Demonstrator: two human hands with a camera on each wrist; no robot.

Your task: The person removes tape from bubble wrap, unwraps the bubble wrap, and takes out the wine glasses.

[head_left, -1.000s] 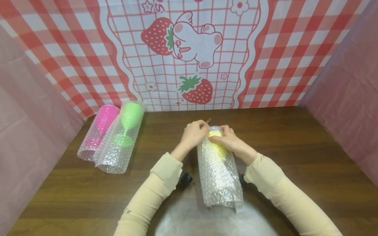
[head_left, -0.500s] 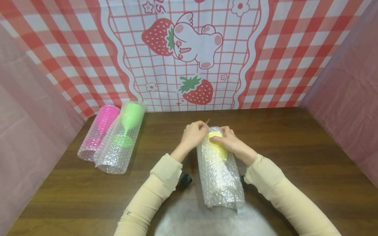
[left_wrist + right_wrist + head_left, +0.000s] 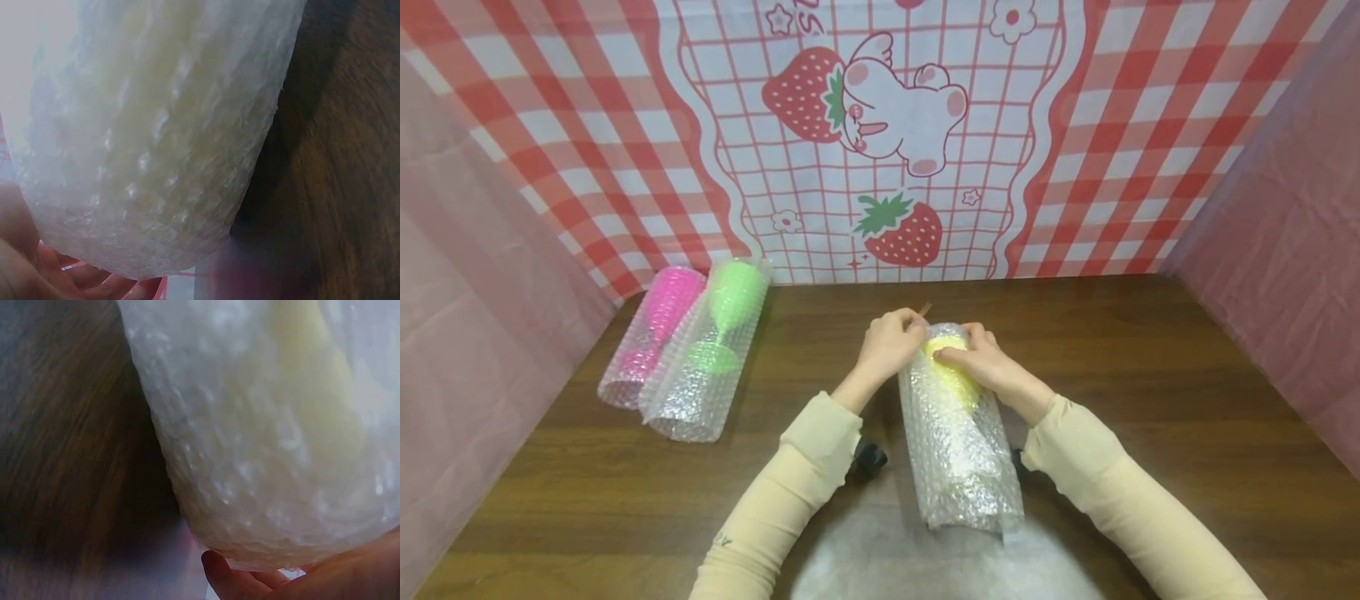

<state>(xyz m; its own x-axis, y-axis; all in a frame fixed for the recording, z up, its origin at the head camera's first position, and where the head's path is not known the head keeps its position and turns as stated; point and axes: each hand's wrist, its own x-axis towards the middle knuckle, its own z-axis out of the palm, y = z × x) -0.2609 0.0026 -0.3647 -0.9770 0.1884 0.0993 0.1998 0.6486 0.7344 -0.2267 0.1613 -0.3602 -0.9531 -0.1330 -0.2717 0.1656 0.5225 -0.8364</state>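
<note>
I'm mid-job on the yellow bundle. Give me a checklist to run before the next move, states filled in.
1. Right hand holding the far end of the yellow bundle: ok, thumb on top.
2. Left hand at that same end: ok, at its left corner.
3. Far end fastened: cannot tell, the hands cover part of it.
4. Brownish sliver by the left fingertips identified: cannot tell, too small.
5. Green bundle and pink bundle clear of both hands: ok, they lie apart on the left.
</note>
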